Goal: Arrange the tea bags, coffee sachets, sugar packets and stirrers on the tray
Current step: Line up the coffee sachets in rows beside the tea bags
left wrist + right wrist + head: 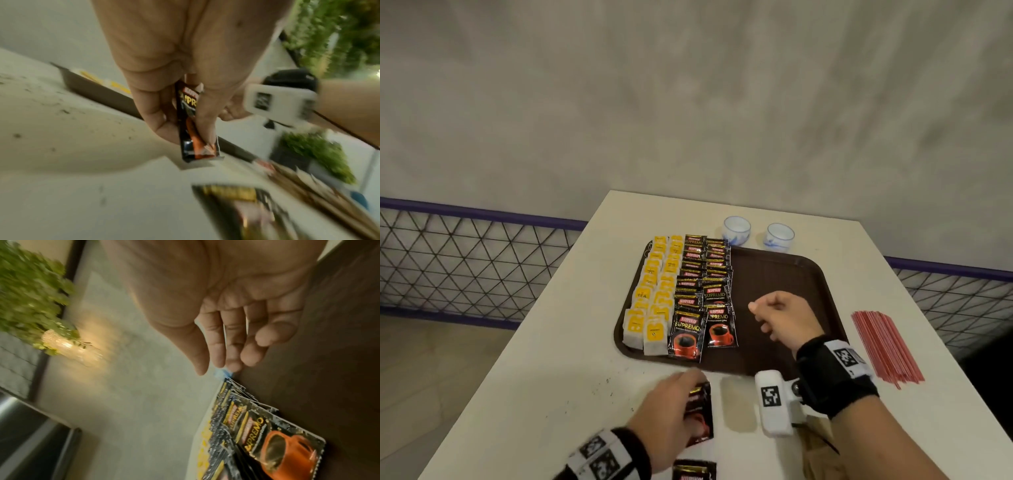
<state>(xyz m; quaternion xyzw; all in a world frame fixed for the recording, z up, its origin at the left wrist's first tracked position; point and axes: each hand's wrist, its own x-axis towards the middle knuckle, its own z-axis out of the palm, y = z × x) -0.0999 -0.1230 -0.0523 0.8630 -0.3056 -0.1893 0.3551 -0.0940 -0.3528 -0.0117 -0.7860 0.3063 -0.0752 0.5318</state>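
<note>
A sachet (190, 123) is pinched in the left hand (667, 407) near the tray (784, 274) — the right hand (780, 317) is held loosely curled, empty.

head: high, facing forward-down over the white rectangular table (558, 342) | left wrist: close along fingers, low over tabletop, blurred | right wrist: close along palm | shared: brown plastic tray (784, 274) (98, 94) (339, 353)

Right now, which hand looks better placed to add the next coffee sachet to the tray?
Probably the left hand: it already pinches a coffee sachet just in front of the tray. The right hand hovers over the tray holding nothing.
</note>
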